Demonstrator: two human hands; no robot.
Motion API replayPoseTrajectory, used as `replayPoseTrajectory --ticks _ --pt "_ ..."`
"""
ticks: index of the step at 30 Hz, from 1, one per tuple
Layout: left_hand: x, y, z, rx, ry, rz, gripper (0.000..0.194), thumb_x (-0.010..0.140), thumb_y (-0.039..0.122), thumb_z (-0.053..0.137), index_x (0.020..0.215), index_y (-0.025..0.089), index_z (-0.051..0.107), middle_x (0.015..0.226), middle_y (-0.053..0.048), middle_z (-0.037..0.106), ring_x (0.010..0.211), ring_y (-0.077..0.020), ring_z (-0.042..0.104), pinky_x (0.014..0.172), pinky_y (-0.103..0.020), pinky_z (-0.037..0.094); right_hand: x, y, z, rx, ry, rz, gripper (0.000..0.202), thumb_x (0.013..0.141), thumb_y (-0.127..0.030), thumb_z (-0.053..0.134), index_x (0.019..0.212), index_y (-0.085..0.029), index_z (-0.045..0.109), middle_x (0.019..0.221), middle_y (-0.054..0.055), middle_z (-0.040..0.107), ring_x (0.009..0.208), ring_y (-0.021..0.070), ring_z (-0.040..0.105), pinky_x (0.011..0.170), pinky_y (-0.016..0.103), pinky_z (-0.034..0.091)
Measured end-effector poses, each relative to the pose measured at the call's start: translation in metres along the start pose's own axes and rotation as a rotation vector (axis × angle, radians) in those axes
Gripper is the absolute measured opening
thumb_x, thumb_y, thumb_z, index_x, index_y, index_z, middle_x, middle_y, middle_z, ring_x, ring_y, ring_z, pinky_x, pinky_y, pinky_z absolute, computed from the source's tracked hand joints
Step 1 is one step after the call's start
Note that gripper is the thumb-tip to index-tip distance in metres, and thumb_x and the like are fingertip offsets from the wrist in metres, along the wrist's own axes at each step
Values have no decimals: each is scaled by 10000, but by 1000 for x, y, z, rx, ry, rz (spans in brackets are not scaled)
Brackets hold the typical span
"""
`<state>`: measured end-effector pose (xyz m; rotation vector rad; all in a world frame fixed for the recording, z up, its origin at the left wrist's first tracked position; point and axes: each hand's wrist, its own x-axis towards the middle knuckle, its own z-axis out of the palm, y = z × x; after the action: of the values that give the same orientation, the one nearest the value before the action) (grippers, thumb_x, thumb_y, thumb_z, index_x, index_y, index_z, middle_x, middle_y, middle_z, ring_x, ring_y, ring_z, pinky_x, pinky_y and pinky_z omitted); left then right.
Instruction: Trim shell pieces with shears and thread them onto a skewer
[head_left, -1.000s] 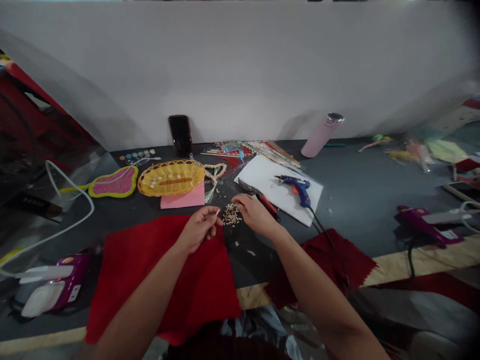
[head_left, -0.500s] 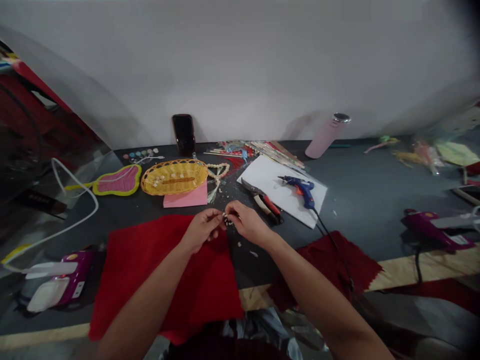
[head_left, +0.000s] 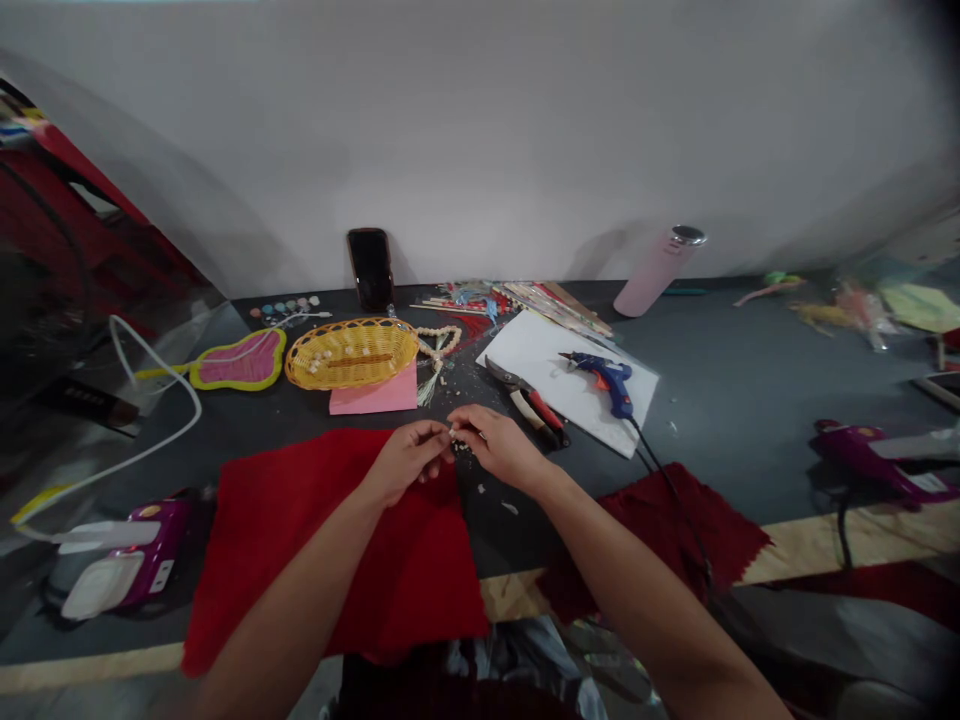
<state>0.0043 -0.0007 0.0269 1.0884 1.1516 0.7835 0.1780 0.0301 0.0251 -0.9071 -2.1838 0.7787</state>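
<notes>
My left hand [head_left: 409,462] and my right hand [head_left: 495,447] meet fingertip to fingertip over the right edge of a red cloth [head_left: 405,560]. Both are closed in a pinch around a small whitish piece [head_left: 453,434], too small and too covered to name exactly. Pale crumbs lie on the dark table just under and beside the fingers. Beyond my hands, a yellow woven basket [head_left: 351,372] with a few small whitish bits overlaps a pink paper pad [head_left: 373,402]. A string of wooden beads with a tassel [head_left: 431,385] rests against the basket's right side.
Right of my hands are pruning shears [head_left: 529,400] and a blue glue gun [head_left: 611,382] on a white board [head_left: 517,340], its cord running to the front edge. A pink bottle [head_left: 660,272] and a phone [head_left: 370,270] stand by the wall. A purple device [head_left: 142,545] sits left.
My hands stay joined at nearly the same spot, with only slight finger movement. The whole view has shifted a little; the objects on the table have not moved.
</notes>
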Motion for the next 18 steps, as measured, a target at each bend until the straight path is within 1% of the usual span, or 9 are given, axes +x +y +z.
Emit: replayPoseTrajectory --ticks 5,10,14,18 --pt "-1 2 1 27 -9 15 259 765 409 542 817 156 557 676 1 607 423 -37 447 369 -148 278 0 2 0 -47 0 -46 203 864 -165 448 1044 -191 538 970 65 622 946 164 550 844 316 429" --pt "0 3 0 -4 -15 9 292 767 431 543 815 143 560 658 0 595 412 -30 420 367 -152 237 0 1 -1 -16 1 -27 185 868 -185 467 1029 -187 557 977 58 628 932 149 560 834 286 432" --pt "0 2 -1 -16 -53 8 310 776 444 531 817 138 563 659 -2 586 415 -29 412 375 -157 232 0 0 -3 13 -20 -41 158 867 -176 471 973 -196 587 925 40 631 885 137 566 813 270 433" --pt "-1 2 -1 22 -68 28 314 785 444 519 827 136 559 676 -10 588 427 -36 419 380 -162 240 0 1 -3 21 -34 -49 159 870 -174 462 935 -197 605 890 40 632 865 140 566 802 271 434"
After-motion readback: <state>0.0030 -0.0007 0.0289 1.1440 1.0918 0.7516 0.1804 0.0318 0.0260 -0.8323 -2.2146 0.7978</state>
